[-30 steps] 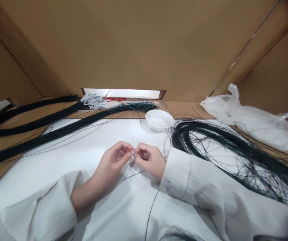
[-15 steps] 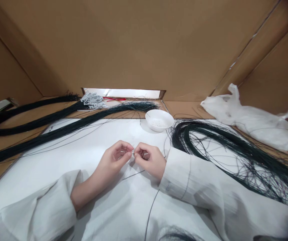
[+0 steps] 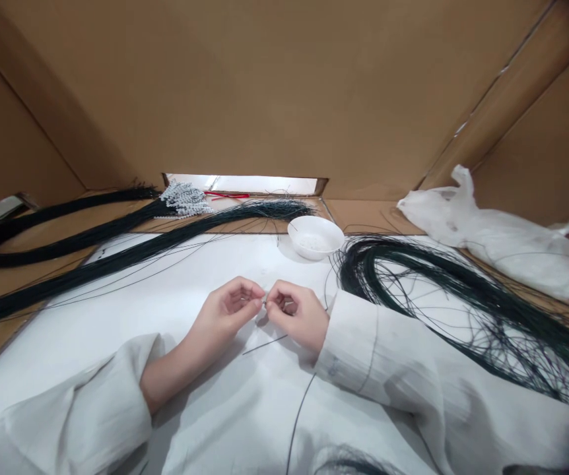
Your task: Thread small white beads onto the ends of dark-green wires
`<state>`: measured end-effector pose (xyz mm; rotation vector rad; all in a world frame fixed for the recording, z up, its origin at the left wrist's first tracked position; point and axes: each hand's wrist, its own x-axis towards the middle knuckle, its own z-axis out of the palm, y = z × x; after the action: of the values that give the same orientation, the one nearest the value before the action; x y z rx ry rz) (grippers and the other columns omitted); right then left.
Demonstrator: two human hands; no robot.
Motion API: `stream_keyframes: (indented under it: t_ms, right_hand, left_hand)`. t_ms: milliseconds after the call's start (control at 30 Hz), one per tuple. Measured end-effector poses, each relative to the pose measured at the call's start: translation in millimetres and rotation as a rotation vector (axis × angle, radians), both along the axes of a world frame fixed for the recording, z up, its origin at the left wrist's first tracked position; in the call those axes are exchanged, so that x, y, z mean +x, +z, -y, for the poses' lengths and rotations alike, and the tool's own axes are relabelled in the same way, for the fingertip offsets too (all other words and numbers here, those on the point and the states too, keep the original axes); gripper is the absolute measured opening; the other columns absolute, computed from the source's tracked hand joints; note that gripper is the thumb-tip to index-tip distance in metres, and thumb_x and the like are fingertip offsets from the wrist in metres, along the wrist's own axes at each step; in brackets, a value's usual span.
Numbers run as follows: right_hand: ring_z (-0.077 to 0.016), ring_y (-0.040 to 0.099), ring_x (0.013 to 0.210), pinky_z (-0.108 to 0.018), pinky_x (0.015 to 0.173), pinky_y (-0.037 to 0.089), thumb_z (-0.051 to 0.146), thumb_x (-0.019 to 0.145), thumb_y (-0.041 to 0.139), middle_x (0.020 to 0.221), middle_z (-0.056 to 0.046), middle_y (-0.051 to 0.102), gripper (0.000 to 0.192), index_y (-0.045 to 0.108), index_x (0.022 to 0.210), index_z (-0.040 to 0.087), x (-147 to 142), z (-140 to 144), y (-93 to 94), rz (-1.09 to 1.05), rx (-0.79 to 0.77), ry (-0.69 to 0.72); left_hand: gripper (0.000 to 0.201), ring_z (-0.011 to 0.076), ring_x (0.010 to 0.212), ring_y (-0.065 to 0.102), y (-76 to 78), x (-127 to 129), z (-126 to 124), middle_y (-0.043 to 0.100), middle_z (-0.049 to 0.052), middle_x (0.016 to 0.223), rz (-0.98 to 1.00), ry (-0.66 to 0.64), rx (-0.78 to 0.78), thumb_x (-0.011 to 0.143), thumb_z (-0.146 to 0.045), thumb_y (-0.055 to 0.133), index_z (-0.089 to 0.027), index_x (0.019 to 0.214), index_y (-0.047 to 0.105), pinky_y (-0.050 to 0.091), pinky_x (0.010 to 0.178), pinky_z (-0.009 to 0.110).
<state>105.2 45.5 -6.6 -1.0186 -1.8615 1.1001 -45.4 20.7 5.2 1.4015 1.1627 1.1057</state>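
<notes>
Pinching a short bit of dark cord (image 3: 265, 303) at the centre of the frame, between the fingers of left hand (image 3: 222, 310) and right hand (image 3: 298, 316) — any knot or bead there too small to make out. Could slip with either pinch gone slack — or snag, if drawn wide, on loose strands (image 3: 443, 264) at right.
</notes>
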Motion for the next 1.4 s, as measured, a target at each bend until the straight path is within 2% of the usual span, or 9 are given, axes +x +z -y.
stream_keyframes:
  t_ms: [167, 633, 900, 1100, 1400]
  right_hand:
    - [-0.0078, 0.045, 0.052, -0.017, 0.046, 0.035, 0.015, 0.071, 0.047, 0.058, 0.002, 0.047, 0.006, 0.047, 0.065, 0.016, 0.4, -1.0, 0.4, -0.016, -0.026, 0.004]
    - [-0.007, 0.041, 0.052, -0.017, 0.049, 0.034, 0.015, 0.074, 0.045, 0.059, 0.002, 0.047, 0.008, 0.049, 0.067, 0.016, 3.2, -0.9, -2.7, 0.079, 0.1, 0.047]
    - [-0.0071, 0.041, 0.053, -0.017, 0.051, 0.033, 0.014, 0.073, 0.046, 0.059, 0.003, 0.047, 0.008, 0.049, 0.066, 0.016, 4.3, -3.2, -1.5, 0.132, 0.184, 0.047]
    - [-0.0071, 0.041, 0.053, -0.017, 0.05, 0.033, 0.015, 0.073, 0.045, 0.058, 0.003, 0.047, 0.01, 0.049, 0.065, 0.016, 3.8, -3.6, -1.3, 0.132, 0.162, 0.041]
    - [-0.007, 0.04, 0.052, -0.017, 0.049, 0.033, 0.014, 0.073, 0.045, 0.057, 0.003, 0.046, 0.009, 0.049, 0.065, 0.015, 4.2, -4.2, -2.7, 0.103, 0.121, 0.046]
  left_hand:
    - [0.011, 0.0128, 0.073, 0.054, -0.5, -1.4, -0.4, 0.059, 0.002, 0.079, -0.014, 0.0, 0.002, 0.075, -0.026, 0.058, -0.016, 0.081, 0.058, 0.04, 0.067, 0.022]
    - [0.012, 0.0154, 0.081, 0.057, -6.2, -8.0, -6.2, 0.062, 0.003, 0.085, -0.186, -0.082, 0.121, 0.078, -0.025, 0.054, -0.016, 0.085, 0.059, 0.043, 0.075, 0.026]
    - [0.018, 0.0132, 0.076, 0.056, -9.8, -9.6, -10.6, 0.061, 0.004, 0.083, -0.013, -0.119, -0.03, 0.076, -0.025, 0.058, -0.013, 0.089, 0.058, 0.044, 0.07, 0.024]
    - [0.019, 0.0102, 0.062, 0.053, -7.7, -8.1, -12.2, 0.062, 0.003, 0.073, -0.041, -0.097, -0.114, 0.073, -0.027, 0.061, -0.013, 0.084, 0.062, 0.042, 0.06, 0.022]
    - [0.017, 0.0101, 0.062, 0.052, -7.3, -8.9, -12.6, 0.061, 0.002, 0.072, -0.072, -0.119, -0.123, 0.073, -0.027, 0.059, -0.013, 0.082, 0.062, 0.041, 0.059, 0.022]
